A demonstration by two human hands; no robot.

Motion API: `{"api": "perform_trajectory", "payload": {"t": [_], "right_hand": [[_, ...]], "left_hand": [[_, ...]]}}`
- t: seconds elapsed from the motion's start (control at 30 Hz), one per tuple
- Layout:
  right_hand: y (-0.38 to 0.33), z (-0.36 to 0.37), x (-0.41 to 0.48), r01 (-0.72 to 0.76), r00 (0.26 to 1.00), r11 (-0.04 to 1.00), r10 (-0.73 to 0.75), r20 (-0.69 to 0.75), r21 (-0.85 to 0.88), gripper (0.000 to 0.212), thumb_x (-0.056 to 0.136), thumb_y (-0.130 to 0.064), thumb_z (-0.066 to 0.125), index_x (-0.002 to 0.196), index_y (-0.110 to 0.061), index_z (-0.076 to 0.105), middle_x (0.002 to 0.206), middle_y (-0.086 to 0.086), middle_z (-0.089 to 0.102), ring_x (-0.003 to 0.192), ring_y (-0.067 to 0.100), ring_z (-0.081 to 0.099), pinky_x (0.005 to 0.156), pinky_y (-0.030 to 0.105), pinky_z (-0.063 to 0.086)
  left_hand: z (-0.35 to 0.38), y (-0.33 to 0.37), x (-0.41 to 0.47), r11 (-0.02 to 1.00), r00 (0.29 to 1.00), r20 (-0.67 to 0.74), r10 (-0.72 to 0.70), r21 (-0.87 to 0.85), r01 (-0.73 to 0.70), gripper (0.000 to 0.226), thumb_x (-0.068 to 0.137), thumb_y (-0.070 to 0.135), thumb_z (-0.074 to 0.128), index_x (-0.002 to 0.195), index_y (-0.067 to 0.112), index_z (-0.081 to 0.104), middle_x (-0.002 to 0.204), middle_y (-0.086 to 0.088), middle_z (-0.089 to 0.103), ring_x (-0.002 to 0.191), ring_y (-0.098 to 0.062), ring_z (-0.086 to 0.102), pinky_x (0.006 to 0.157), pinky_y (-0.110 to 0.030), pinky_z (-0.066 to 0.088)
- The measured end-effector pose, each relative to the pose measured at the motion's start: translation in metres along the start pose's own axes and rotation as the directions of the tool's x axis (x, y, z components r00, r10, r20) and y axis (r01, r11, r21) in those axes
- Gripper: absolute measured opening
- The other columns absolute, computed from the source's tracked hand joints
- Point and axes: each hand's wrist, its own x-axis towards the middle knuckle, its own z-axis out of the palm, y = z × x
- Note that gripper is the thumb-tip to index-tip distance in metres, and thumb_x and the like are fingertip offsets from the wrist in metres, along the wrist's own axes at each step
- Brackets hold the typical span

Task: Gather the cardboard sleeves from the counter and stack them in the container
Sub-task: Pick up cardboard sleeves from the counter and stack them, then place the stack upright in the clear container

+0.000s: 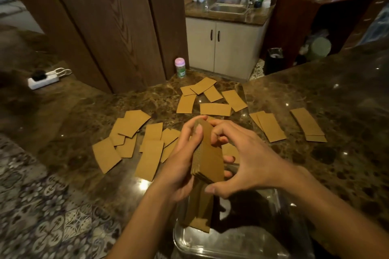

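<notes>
Loose sleeves [214,109] surround held stack [208,153]; bottle [180,67], seemingly, beyond.

The person's left grip [181,164] and right grip [252,160] are bare, with slender fingers and short, rounded fingernails. Behind each grip a bare forearm, the left forearm [143,216] and the right forearm [328,202], shows uncovered skin as far as the view reaches. Knuckles stand out along the right grip's back.
</notes>
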Motion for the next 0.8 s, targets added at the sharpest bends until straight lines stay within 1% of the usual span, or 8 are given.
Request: {"api": "perform_trajectory", "payload": {"t": [0.17, 0.27, 0.37, 0.47, 0.53, 0.6, 0.67, 0.8], "right_hand": [[-0.009, 0.006, -0.005, 0.038, 0.999, 0.982, -0.034, 0.027, -0.185, 0.073, 0.058, -0.062, 0.089, 0.105, -0.03, 0.043, 0.127, -0.009, 0.047, 0.121, 0.015, 0.051, 0.097, 0.033, 0.053], [-0.009, 0.01, -0.013, 0.024, 1.0, 0.982, -0.02, 0.024, -0.187, 0.072, 0.058, -0.06, 0.089, 0.103, -0.027, 0.043, 0.124, -0.007, 0.049, 0.119, 0.019, 0.051, 0.094, 0.037, 0.053], [0.001, 0.004, -0.028, -0.128, 0.992, 0.983, 0.128, -0.01, -0.132, 0.072, 0.055, -0.066, 0.085, 0.104, -0.035, 0.043, 0.13, -0.019, 0.046, 0.118, 0.005, 0.048, 0.096, 0.032, 0.05], [0.013, -0.001, -0.048, -0.278, 0.96, 0.953, 0.279, -0.007, -0.116, 0.073, 0.051, -0.073, 0.082, 0.104, -0.046, 0.04, 0.132, -0.041, 0.034, 0.124, -0.007, 0.042, 0.101, 0.03, 0.049], [0.014, 0.006, -0.058, -0.337, 0.936, 0.93, 0.348, 0.059, -0.148, 0.074, 0.05, -0.073, 0.083, 0.105, -0.051, 0.038, 0.131, -0.042, 0.032, 0.124, -0.003, 0.043, 0.101, 0.027, 0.048], [0.011, 0.021, -0.061, -0.364, 0.903, 0.912, 0.395, 0.17, -0.187, 0.075, 0.053, -0.073, 0.083, 0.105, -0.051, 0.034, 0.131, -0.037, 0.033, 0.124, 0.0, 0.041, 0.103, 0.027, 0.048], [0.007, 0.039, -0.058, -0.331, 0.872, 0.904, 0.402, 0.28, -0.269, 0.074, 0.059, -0.073, 0.081, 0.107, -0.048, 0.031, 0.133, -0.03, 0.031, 0.124, 0.001, 0.037, 0.106, 0.028, 0.046], [0.01, 0.075, -0.043, -0.237, 0.876, 0.879, 0.377, 0.3, -0.414, 0.076, 0.066, -0.072, 0.078, 0.117, -0.037, 0.033, 0.141, -0.015, 0.027, 0.129, 0.009, 0.029, 0.106, 0.027, 0.039]], "left_hand": [[-0.006, -0.011, -0.009, 1.0, 0.998, -0.066, 0.0, 0.029, 0.002, 0.039, 0.098, 0.036, 0.048, 0.135, 0.031, 0.056, 0.119, -0.009, 0.072, 0.098, -0.025, 0.073, 0.068, -0.038, 0.062], [-0.012, -0.015, -0.015, 0.985, 0.997, -0.052, -0.049, 0.163, 0.057, 0.045, 0.096, 0.05, 0.043, 0.141, 0.046, 0.051, 0.137, -0.014, 0.062, 0.114, -0.027, 0.069, 0.083, -0.038, 0.059], [-0.023, -0.012, -0.022, 0.941, 0.987, -0.146, -0.066, 0.32, 0.11, 0.046, 0.095, 0.057, 0.041, 0.14, 0.06, 0.042, 0.117, -0.02, 0.073, 0.106, -0.039, 0.071, 0.093, -0.052, 0.056], [-0.041, -0.015, -0.037, 0.904, 0.937, -0.316, 0.148, 0.428, 0.001, 0.045, 0.093, 0.039, 0.057, 0.138, 0.042, 0.052, 0.105, -0.008, 0.078, 0.092, -0.034, 0.076, 0.084, -0.053, 0.062], [-0.056, -0.021, -0.047, 0.789, 0.885, -0.366, 0.286, 0.614, -0.001, 0.04, 0.09, 0.03, 0.068, 0.129, 0.036, 0.06, 0.103, -0.001, 0.076, 0.093, -0.021, 0.074, 0.072, -0.035, 0.065], [-0.071, -0.032, -0.052, 0.6, 0.892, -0.343, 0.293, 0.793, 0.108, 0.045, 0.089, 0.028, 0.073, 0.129, 0.04, 0.057, 0.112, 0.016, 0.068, 0.097, 0.002, 0.066, 0.07, -0.012, 0.057], [-0.076, -0.044, -0.053, 0.485, 0.922, -0.323, 0.212, 0.854, 0.188, 0.054, 0.09, 0.029, 0.072, 0.137, 0.044, 0.05, 0.122, 0.024, 0.061, 0.099, 0.012, 0.06, 0.077, -0.01, 0.053], [-0.072, -0.053, -0.053, 0.501, 0.943, -0.293, 0.155, 0.846, 0.181, 0.051, 0.097, 0.024, 0.063, 0.14, 0.046, 0.045, 0.115, 0.032, 0.059, 0.096, 0.025, 0.057, 0.082, -0.017, 0.053]]}}
